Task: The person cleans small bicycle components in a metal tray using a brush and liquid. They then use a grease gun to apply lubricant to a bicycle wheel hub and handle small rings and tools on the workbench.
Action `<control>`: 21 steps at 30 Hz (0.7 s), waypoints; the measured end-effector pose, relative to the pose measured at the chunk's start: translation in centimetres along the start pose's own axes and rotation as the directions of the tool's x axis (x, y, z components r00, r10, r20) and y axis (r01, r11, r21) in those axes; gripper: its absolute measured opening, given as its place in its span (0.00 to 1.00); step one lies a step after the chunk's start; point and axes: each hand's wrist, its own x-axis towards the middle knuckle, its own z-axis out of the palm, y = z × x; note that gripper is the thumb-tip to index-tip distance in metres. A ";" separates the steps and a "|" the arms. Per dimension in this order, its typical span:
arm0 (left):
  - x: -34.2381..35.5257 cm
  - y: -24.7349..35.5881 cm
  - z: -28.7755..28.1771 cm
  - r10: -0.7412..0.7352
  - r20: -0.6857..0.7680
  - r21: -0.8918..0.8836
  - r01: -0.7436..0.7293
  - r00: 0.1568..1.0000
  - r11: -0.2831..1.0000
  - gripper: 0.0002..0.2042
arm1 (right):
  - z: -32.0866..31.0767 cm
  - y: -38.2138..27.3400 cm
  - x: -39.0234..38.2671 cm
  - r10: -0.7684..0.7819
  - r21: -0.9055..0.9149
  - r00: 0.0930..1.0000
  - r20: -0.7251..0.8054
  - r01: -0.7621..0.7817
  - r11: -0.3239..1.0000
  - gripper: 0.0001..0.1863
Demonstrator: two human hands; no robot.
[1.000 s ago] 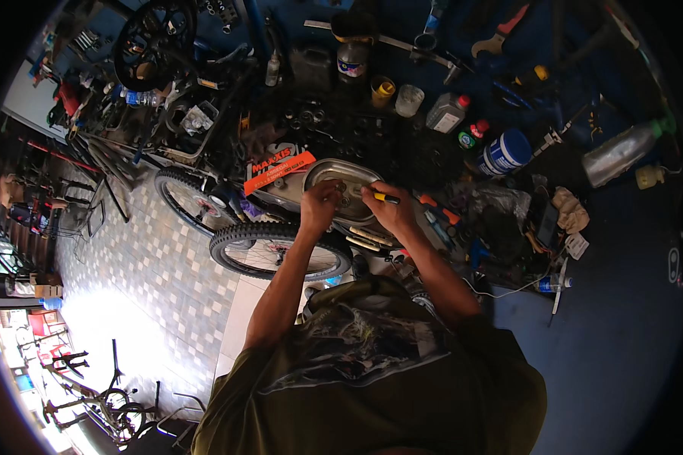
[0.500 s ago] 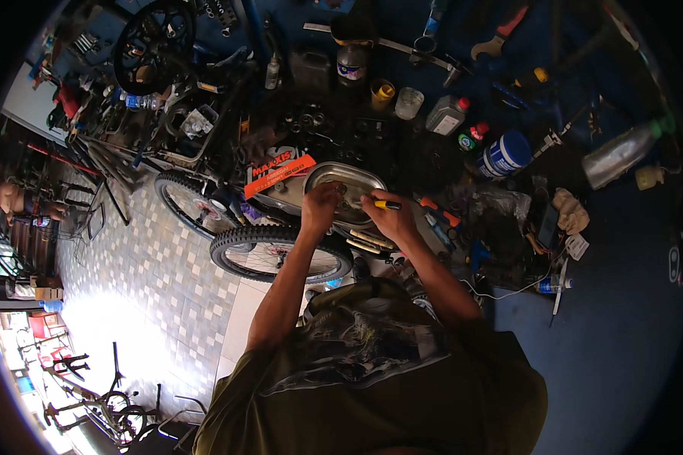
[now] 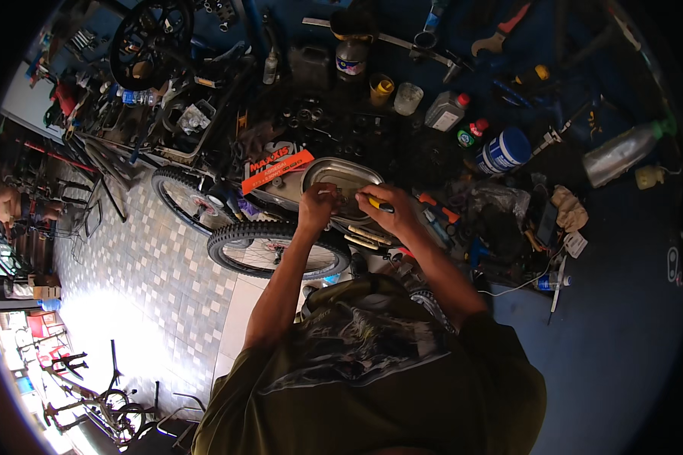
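Note:
Over an oval steel tray, my left hand is closed around a small metal part, mostly hidden by the fingers. My right hand grips a yellow-and-black handled tool, its tip close to that part and too small to make out. An orange printed card lies just left of the tray. Below the tray stands a bicycle wheel with a knobby tyre.
The cluttered blue workbench carries a red-capped bottle, a blue tub and scattered tools. Bike frames stand at lower left on the tiled floor. At the far left, part of a person shows among bicycles.
Both my hands stay over the tray with small shifts at the fingers; my right hand has moved slightly left. The person at the far left has moved a little.

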 end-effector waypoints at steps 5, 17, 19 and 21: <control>0.1 -0.4 -0.2 0.003 0.025 0.051 -0.005 1.000 0.999 0.12 | -0.2 0.2 -0.9 -0.143 -0.040 0.989 0.035 0.144 0.989 0.12; 0.3 0.5 -0.3 -0.094 0.125 -0.218 0.119 0.988 0.969 0.15 | -0.7 3.9 -1.6 0.015 -0.279 0.992 0.127 0.021 0.960 0.14; 0.4 0.5 -0.2 -0.059 0.143 -0.216 0.089 0.988 0.972 0.17 | -0.7 3.1 -1.2 0.148 -0.151 0.988 0.048 -0.139 0.979 0.15; 0.2 0.5 0.1 -0.004 0.165 -0.216 0.040 0.986 0.975 0.20 | -0.7 1.6 -0.3 0.289 0.038 0.957 -0.031 -0.288 0.957 0.15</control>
